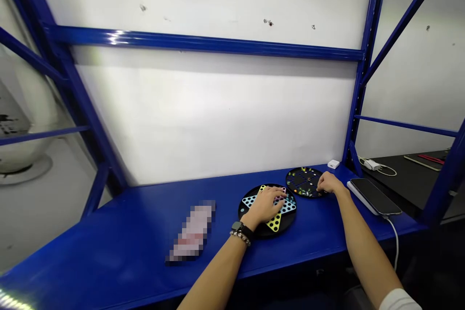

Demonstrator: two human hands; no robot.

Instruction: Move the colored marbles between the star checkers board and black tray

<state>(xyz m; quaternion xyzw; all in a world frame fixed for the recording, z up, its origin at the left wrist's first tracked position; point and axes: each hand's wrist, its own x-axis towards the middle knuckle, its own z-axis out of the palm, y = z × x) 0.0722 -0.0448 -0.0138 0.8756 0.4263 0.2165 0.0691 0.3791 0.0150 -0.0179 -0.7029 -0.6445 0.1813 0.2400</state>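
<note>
A round black game board [269, 225] with a star of coloured hole fields lies on the blue shelf [127, 242]. My left hand [267, 205] rests over its middle, fingers curled toward the holes; what they pinch is hidden. It wears a watch and a bead bracelet. Behind and to the right sits a round black tray [303, 180] holding several small coloured marbles. My right hand [328, 183] is at that tray's right rim, fingers bent down into it; anything in them is too small to see.
A blurred pinkish object [192, 235] lies left of the board. A phone on a white power bank [374, 196] with a cable sits at the shelf's right end. A small white box [333, 164] stands by the wall. Blue frame posts rise at both sides.
</note>
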